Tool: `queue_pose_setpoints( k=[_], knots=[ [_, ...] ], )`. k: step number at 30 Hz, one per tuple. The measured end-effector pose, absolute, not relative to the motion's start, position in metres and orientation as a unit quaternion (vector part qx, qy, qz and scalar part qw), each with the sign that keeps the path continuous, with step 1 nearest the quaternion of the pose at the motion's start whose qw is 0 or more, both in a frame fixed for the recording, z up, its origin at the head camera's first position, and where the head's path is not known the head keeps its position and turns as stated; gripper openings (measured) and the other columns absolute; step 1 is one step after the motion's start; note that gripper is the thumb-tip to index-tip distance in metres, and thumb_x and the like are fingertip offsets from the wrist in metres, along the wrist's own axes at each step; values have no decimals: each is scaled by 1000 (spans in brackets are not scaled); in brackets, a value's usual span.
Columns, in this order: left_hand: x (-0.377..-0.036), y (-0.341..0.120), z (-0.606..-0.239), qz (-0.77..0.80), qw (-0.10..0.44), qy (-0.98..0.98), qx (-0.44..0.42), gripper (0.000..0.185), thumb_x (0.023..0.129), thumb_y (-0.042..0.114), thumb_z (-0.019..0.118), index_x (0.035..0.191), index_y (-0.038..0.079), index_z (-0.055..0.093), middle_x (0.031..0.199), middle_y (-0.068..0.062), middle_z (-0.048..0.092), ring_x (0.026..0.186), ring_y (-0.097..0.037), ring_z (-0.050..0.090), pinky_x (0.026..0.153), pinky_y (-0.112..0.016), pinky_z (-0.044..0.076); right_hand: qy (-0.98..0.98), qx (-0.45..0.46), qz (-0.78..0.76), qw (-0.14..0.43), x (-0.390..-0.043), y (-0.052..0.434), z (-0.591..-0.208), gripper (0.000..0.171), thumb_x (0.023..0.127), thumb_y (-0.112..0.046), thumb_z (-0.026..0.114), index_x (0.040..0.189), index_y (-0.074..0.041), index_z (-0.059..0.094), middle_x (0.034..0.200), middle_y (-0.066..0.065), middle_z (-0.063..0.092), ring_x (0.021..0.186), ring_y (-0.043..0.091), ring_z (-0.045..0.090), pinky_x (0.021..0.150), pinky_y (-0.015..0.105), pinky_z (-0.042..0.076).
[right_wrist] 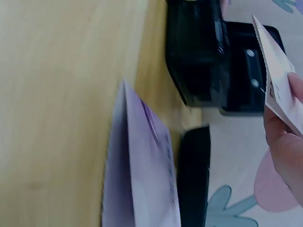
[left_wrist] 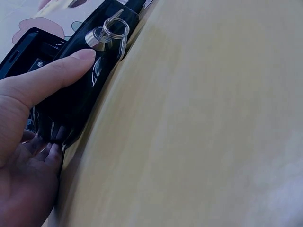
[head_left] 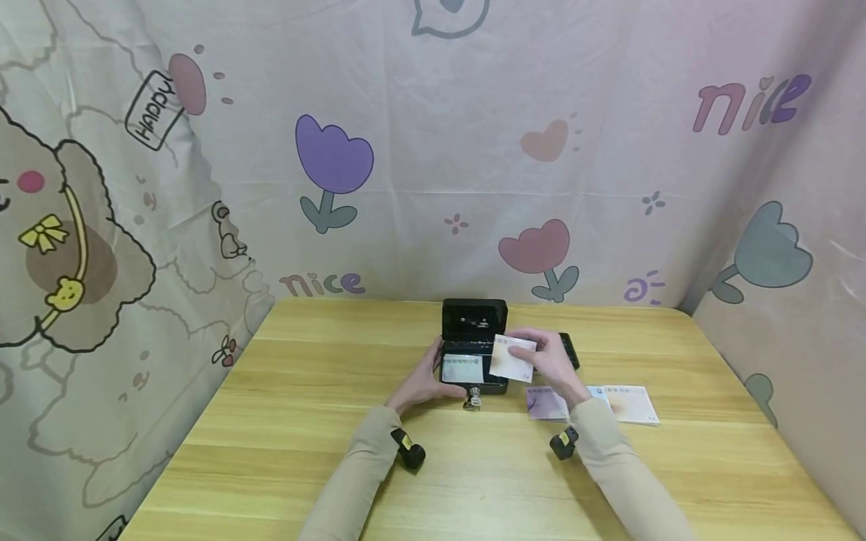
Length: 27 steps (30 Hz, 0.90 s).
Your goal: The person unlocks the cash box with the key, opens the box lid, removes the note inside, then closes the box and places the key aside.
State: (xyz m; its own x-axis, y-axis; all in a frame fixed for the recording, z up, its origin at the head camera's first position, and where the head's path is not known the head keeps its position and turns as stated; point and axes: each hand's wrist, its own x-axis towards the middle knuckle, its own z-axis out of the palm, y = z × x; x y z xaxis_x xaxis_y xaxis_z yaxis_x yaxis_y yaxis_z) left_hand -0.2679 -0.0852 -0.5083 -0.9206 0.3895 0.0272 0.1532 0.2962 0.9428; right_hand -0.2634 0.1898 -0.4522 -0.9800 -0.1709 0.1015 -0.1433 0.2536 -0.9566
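Note:
A black cash box stands on the table with its lid raised. A key with a metal ring sits in the lock on its front. My left hand holds the box at its left front corner, thumb on the front close to the lock and fingers against the side. Inside the box, on the left, lies a pale greenish banknote-like paper. My right hand pinches a cream-coloured folded paper between thumb and fingers, above the box's right part.
Right of the box, a purple paper, folded and standing up like a tent in the right wrist view, lies beside a bluish paper and a cream paper. A flat black object lies behind my right hand. A printed cloth hangs behind the table.

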Motion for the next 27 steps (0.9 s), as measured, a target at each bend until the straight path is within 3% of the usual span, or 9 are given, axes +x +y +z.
queue_pose_setpoints(
  k=[5,9,13,19,27],
  knots=[
    [-267,-85,-508,569,104,797,172,127,72,16,91,162,4,2,170,-19,7,156,-39,16,128,-51,18,790,-84,-608,-3,-255,213,-451,41,92,-9,71,130,4,63,137,20,63,101,-5,59,81,14,53],
    [-268,-85,-509,572,102,795,175,127,72,16,91,162,3,3,170,-20,8,156,-40,16,128,-51,18,789,-66,-610,3,-248,236,-452,45,91,-11,73,131,5,61,122,-4,70,99,-3,58,81,15,53],
    [-268,-84,-509,572,103,795,171,127,72,15,91,161,1,2,169,-21,7,156,-40,16,128,-51,17,809,-45,-586,11,-239,261,-449,47,89,-17,76,129,3,62,109,-25,63,101,0,53,83,20,49],
    [-268,-85,-511,577,104,791,173,127,72,16,92,162,2,2,170,-21,7,156,-40,15,128,-51,17,828,-33,-560,15,-231,294,-448,51,89,-19,77,130,4,60,103,-30,62,99,-3,54,85,19,47],
    [-268,-86,-510,583,104,786,179,128,71,15,91,162,2,2,170,-21,8,157,-39,13,129,-51,15,847,-34,-531,5,-222,340,-453,39,91,-21,75,123,1,66,101,-34,61,95,-9,56,80,14,49]
  ],
)
